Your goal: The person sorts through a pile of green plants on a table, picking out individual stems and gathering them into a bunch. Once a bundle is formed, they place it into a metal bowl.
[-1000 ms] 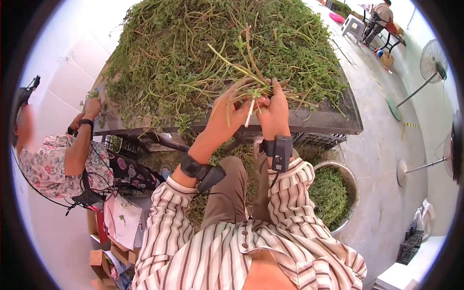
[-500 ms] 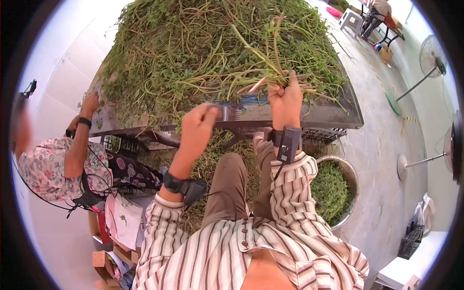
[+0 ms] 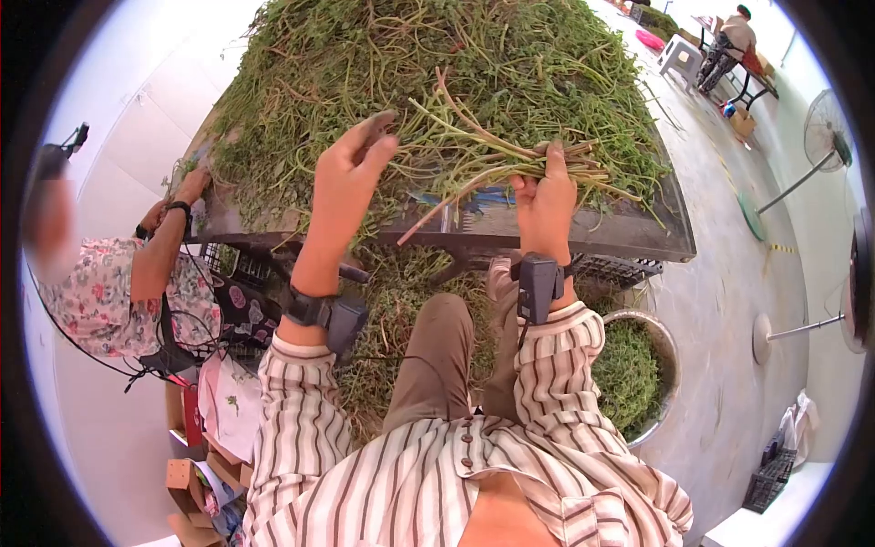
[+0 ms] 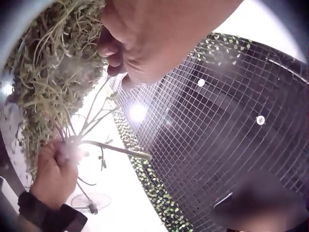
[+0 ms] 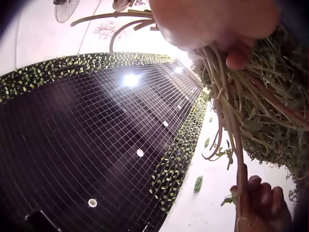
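Note:
My right hand (image 3: 547, 201) grips a small bunch of leggy green and pinkish stems (image 3: 437, 209) between thumb and fingers, above the near edge of the table. The stems stick out on both sides of the grip, with long ones fanning to the left. My left hand (image 3: 351, 173) is raised to the left of the bunch, its thumb apart from its bent fingers and nothing seen between them. In the left wrist view a thin stem reaches up close to the left fingertips. A large heap of leafy stems (image 3: 383, 55) covers the table behind both hands.
The dark table (image 3: 620, 232) has a bare front edge. A round tub (image 3: 673, 351) of greens stands on the floor at right, and cut stems litter the floor below. Another person (image 3: 118, 292) sits at left by the table. Standing fans (image 3: 828, 132) and a far person are at right.
My left hand has come off the bunch, dropped to the left, then risen beside the heap. My right hand has kept hold of the stems and shifted right; the stems now fan leftward.

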Motion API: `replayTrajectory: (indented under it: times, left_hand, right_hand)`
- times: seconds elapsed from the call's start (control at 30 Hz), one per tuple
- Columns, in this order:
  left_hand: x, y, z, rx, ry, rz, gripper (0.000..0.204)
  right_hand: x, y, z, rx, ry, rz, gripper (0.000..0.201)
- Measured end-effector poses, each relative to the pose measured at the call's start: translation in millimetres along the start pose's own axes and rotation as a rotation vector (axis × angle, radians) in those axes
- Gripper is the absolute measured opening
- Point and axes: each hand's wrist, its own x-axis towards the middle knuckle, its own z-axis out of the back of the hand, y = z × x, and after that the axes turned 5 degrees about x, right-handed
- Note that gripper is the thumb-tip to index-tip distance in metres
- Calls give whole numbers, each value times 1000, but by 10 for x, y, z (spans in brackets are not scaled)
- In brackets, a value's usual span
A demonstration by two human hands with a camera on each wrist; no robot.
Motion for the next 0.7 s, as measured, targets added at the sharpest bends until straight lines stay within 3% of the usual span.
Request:
replayTrajectory:
  times: [0.07,0.1,0.23,0.33,0.5,0.53,0.6,0.63,0.7]
  left_hand:
    - [76,-81,-32,-105,181,122,38]
    - [111,-50,-113,-197,156,25,41]
    - [211,25,-192,-172,216,-57,37]
    - [223,33,-123,-109,107,-44,28]
    - [314,349,293,-257,-208,201,20]
    - [290,417,250,-265,-194,196,20]
    - [166,507,141,168,-199,162,24]
    - [124,721,-12,235,-195,-109,31]
    - [39,814,-248,371,-166,-202,35]
  right_hand:
    - [-14,-11,-13,-22,12,-32,17]
    - [-21,-14,-24,-42,20,-54,18]
    - [-85,-15,-104,-62,23,-84,20]
    - [-46,3,-47,-53,36,-84,22]
    - [46,136,39,160,-11,-101,20]
    - [94,139,90,160,-17,-85,20]
    - [170,137,158,370,51,-205,20]
    - [160,160,142,388,-35,-226,20]
    - [210,199,178,420,-48,-232,20]
